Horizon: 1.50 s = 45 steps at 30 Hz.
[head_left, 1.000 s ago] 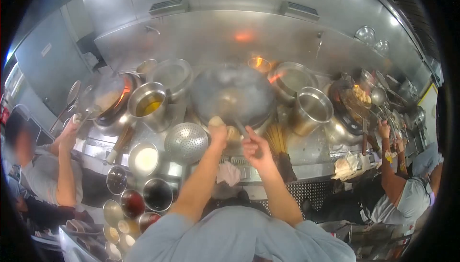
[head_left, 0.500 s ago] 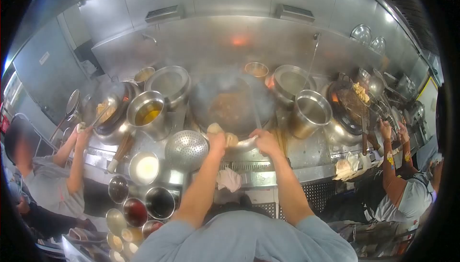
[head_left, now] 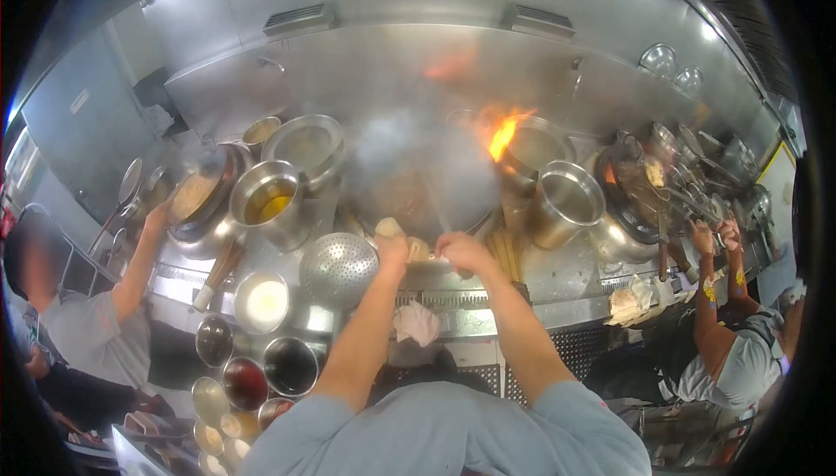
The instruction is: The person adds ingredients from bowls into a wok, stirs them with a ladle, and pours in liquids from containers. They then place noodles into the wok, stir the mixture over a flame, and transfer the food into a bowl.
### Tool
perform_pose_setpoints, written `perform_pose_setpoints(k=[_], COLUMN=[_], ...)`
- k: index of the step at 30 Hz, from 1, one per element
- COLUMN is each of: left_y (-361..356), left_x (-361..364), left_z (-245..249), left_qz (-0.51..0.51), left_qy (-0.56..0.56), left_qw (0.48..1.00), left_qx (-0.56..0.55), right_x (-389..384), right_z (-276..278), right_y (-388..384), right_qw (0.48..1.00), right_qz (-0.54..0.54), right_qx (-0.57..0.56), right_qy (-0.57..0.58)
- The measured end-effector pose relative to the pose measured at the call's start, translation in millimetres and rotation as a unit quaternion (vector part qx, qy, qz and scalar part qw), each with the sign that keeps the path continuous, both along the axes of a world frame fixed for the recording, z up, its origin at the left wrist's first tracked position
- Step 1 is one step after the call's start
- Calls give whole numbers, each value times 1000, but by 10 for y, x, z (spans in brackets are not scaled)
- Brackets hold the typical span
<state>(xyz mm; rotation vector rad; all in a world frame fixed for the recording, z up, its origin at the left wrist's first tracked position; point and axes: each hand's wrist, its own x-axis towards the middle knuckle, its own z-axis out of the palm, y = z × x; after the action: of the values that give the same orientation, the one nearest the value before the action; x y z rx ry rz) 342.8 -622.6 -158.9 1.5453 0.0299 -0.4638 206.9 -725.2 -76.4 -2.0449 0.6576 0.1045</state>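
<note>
A large dark wok (head_left: 470, 189) sits on the burner in front of me, with brown food (head_left: 409, 202) blurred by thick steam. My left hand (head_left: 394, 249) is closed around a folded beige cloth (head_left: 416, 249) at the wok's near rim. My right hand (head_left: 464, 252) grips the handle of a long-handled cooking tool (head_left: 438, 210) that reaches into the wok; steam hides its head. Beside my left hand rests a perforated metal strainer (head_left: 340, 270). A crumpled pale cloth (head_left: 416, 324) hangs at the counter's front edge below my hands.
Flame (head_left: 505, 135) rises behind the wok's right side. Metal pots stand on both sides, including one with yellow liquid (head_left: 268, 204) and another at right (head_left: 570, 202). Seasoning containers (head_left: 246, 383) crowd the lower left. A co-worker (head_left: 96, 319) cooks at left, another (head_left: 731, 337) at right.
My right hand has shifted left toward my left hand, and the tool's handle now leans left. Flame has flared up behind the wok, with denser steam. The left co-worker's arm has moved.
</note>
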Motion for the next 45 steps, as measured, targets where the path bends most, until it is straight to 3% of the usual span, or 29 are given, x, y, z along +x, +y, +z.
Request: perform_pose_setpoints(k=[2, 4, 8, 11, 13, 17, 18, 20, 21, 23, 26, 27, 30, 31, 35, 38, 39, 41, 42, 43, 45], left_y=[-11, 4, -6, 50, -30, -84, -163, -161, -151, -99, -144, -128, -121, -102, -174, -156, -155, -165, -116, -140, -91], left_x=[-34, 7, 7, -246, -131, -144, -57, 3, 56, -31, -89, -67, -40, -88, 1, -22, -130, -58, -66, -55, -154], left_z=[-33, 15, -162, 264, -5, -33, -84, -337, -352, -293, -42, -89, -97, -100, -268, -298, -173, -178, -214, -203, -104], left_qz=[29, -12, -12, 6, -13, 31, 19, 1, -29, 4, 46, 27, 35, 48, 10, 4, 55, 23, 9, 19, 33], left_qy=[-25, -22, 17, -24, -9, -20, -31, -35, -33, -24, -32, -26, -33, -44, -11, -40, -34, -36, -33, -33, -21], left_qw=[999, 1000, 997, 1000, 1000, 999, 999, 999, 999, 1000, 998, 999, 998, 998, 1000, 999, 998, 999, 999, 999, 999], left_qx=[9, 8, -71, -18, 8, -27, -31, -23, 9, 14, 25, 35, 31, 12, 26, -6, 16, 3, 0, 30, 29], right_x=[-148, -457, -892, -877, -623, -594, -609, -583, -557, -387, -259, -176, -176, -188, -93, -315, -427, -440, -434, -398, -323], right_z=[76, 99, 145, 88, -165, -220, -217, -196, -163, -2, -58, 71, 309, 35, 41, -91, 128, 30, 34, 89, -34], right_y=[51, 244, 154, 95, -13, 301, 365, 459, 529, 572, 645, 711, 768, 685, 567, 545, 562, 321, 299, 291, 182], right_qw=[999, 996, 999, 994, 991, 960, 875, 670, 609, 479, 448, 420, 326, 389, 286, 509, 682, 897, 961, 985, 975], right_qz=[34, 67, -45, -105, -123, -153, -174, -170, -182, -197, -193, -247, -263, -191, -220, -157, -198, -157, -124, -108, -117], right_qx=[-21, -32, 26, 14, 10, 208, 430, 677, 725, 801, 812, 796, 843, 835, 865, 797, 664, 379, 220, 121, 174], right_qy=[24, 56, 14, -25, -52, -108, -134, -251, -267, -298, -321, -360, -337, -340, -349, -284, -236, -167, -117, -62, -76])
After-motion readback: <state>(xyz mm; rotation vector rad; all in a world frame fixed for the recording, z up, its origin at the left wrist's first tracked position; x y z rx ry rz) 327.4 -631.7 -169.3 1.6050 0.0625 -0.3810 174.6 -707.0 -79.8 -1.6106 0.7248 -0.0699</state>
